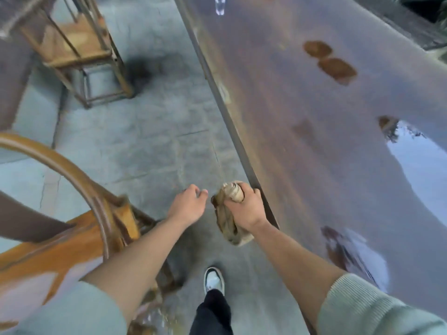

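- Head view: right hand (244, 210) clenches a bunched cloth (226, 226), long axis running toward the body, table (314, 146) edge just to its right
- left hand (187, 205) loosely curled, empty, just beside it

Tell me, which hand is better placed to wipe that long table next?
Probably the right hand: it grips the cloth, beside the edge of the table. The left hand holds nothing and is farther from it.
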A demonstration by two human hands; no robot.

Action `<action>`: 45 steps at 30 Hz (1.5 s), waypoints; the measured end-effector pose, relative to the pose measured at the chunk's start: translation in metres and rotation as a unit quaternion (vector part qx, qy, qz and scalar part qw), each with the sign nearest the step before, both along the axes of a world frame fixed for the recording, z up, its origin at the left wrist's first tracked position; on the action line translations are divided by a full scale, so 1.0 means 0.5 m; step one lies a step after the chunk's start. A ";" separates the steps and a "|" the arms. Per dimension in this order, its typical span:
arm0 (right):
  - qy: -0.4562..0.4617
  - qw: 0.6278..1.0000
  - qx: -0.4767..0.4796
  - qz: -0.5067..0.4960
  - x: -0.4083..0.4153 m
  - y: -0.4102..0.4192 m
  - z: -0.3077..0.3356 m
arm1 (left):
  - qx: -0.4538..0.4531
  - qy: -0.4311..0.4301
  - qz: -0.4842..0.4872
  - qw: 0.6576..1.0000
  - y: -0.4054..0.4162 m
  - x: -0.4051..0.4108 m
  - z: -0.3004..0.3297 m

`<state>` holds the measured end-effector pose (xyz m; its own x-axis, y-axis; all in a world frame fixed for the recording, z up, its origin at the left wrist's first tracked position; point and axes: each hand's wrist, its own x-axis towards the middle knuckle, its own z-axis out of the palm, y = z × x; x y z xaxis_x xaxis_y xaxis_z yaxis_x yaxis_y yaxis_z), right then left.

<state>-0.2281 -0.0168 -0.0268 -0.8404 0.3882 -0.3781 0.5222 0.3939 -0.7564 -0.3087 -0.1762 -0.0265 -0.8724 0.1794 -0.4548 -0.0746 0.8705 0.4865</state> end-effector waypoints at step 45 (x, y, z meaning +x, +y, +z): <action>0.212 0.790 -0.039 0.574 -3.215 -0.911 0.236 | -0.013 0.103 0.491 0.865 -0.908 -2.744 0.109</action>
